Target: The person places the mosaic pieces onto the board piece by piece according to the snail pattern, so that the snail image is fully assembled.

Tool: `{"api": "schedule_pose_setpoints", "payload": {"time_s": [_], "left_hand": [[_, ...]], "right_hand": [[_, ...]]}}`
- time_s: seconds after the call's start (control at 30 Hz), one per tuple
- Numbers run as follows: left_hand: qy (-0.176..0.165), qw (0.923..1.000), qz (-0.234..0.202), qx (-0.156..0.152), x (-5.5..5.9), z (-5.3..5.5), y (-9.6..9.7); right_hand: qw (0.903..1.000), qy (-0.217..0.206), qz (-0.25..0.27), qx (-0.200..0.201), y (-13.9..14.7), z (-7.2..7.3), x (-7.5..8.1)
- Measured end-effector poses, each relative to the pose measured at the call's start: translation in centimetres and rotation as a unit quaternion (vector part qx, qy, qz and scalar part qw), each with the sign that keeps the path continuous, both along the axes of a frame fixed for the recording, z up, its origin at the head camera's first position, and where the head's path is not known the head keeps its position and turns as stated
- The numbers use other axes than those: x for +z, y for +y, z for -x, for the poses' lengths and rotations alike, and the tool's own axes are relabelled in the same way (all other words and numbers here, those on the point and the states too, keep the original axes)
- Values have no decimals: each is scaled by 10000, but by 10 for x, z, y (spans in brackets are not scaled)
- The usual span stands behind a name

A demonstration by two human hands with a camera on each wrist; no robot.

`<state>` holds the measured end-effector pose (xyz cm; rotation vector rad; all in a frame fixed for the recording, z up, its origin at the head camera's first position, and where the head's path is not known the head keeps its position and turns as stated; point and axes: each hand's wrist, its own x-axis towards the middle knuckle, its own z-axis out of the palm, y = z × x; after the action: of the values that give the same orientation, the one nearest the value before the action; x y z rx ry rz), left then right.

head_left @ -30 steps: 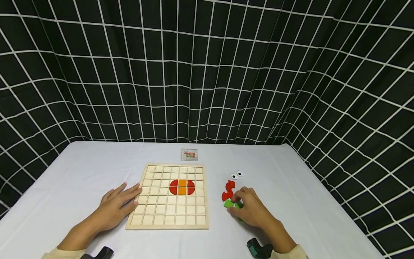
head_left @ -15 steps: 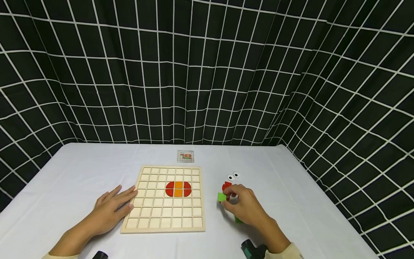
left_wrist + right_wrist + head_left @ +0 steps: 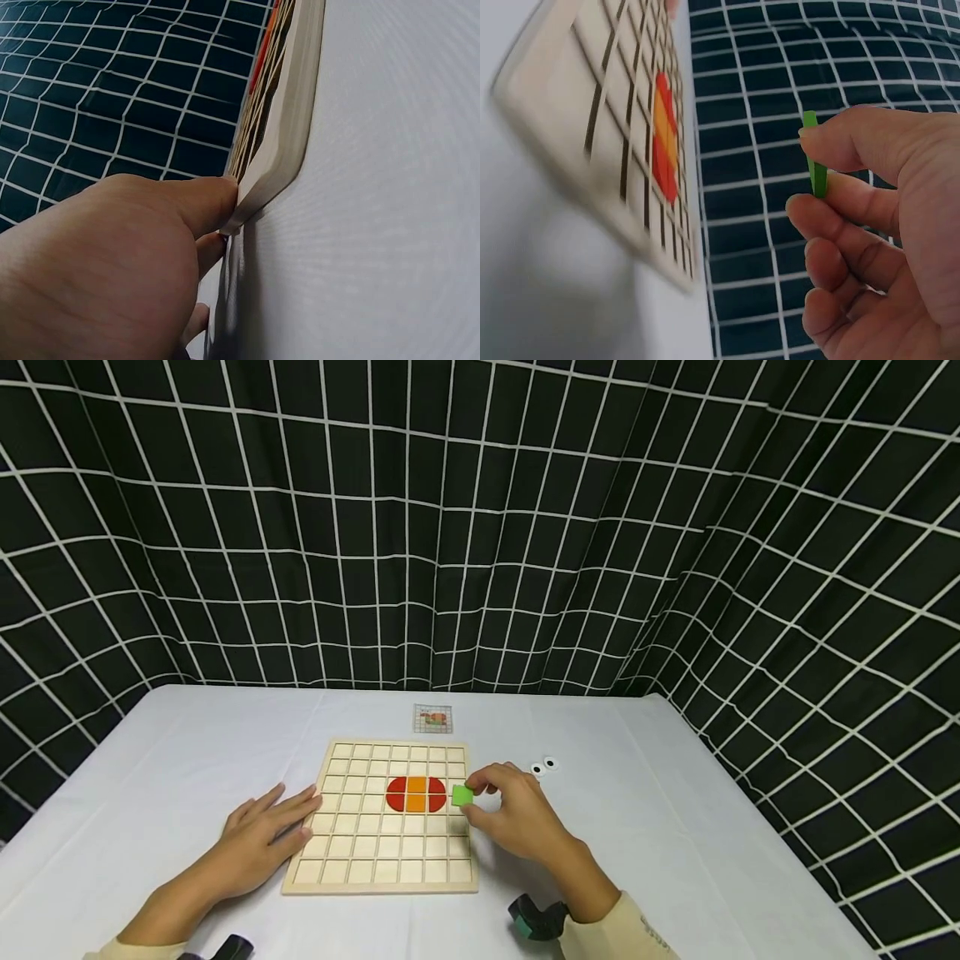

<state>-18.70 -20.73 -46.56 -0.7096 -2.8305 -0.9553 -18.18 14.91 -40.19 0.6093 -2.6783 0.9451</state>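
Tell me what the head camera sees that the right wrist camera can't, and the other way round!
Only the head view: the picture card, two eye discs and the sleeves.

Only the right wrist view: the thin edge of the green square tile and the palm side of the right hand.

Both: that hand pinching that tile, the wooden grid board with red quarter-circle tiles and orange square tiles, the white tablecloth and black white-lined curtain.

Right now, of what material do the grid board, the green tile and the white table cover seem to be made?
Grid board: probably wood, matte; pale tan colour suggests it.
Green tile: painted wood or plastic, apparently smooth; its even colour leaves this open.
White table cover: likely fabric, matte; it shows soft creases.
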Motion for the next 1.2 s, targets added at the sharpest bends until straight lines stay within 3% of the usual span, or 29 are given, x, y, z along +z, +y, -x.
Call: {"api": "schedule_pose_setpoints", "payload": {"time_s": [0.47,1.2], "left_hand": [[-88,10000,-1,0,-1,1,1],[-59,10000,16,28,0,0,0]], "right_hand": [[9986,-381,303,202,-32,6,-3],[9980,-326,166,516,-51,14,-34]]}}
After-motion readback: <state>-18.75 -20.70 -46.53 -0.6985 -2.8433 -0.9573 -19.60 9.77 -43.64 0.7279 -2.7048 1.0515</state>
